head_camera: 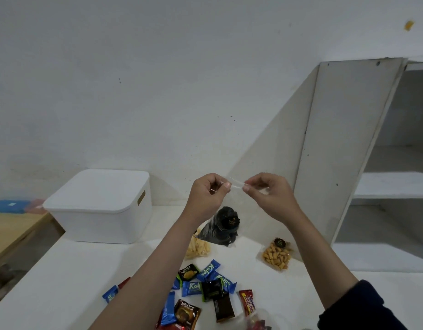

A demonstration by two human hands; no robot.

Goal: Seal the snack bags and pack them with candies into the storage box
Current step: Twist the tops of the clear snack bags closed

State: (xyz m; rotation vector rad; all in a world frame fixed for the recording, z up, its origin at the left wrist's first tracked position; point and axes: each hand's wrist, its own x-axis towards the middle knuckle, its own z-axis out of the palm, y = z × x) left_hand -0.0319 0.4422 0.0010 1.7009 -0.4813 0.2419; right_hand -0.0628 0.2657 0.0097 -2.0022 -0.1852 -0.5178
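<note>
Now both hands hold a clear snack bag (226, 225) up above the desk (86, 270): the left hand (207, 195) and the right hand (268, 195) each pinch its top strip, fingertips curled tight. That seal strip runs level between them, left to right, dark contents hanging below. Sealing likely means pressing along this line. The lidded storage box (101, 206) sits to the left.

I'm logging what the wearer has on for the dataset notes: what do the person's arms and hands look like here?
Both hands, the left hand and the right hand, are bare: no gloves, rings or watch show. The left forearm is uncovered as far as the frame shows. The right arm wears a dark navy sleeve pushed up, leaving the forearm bare.
</note>
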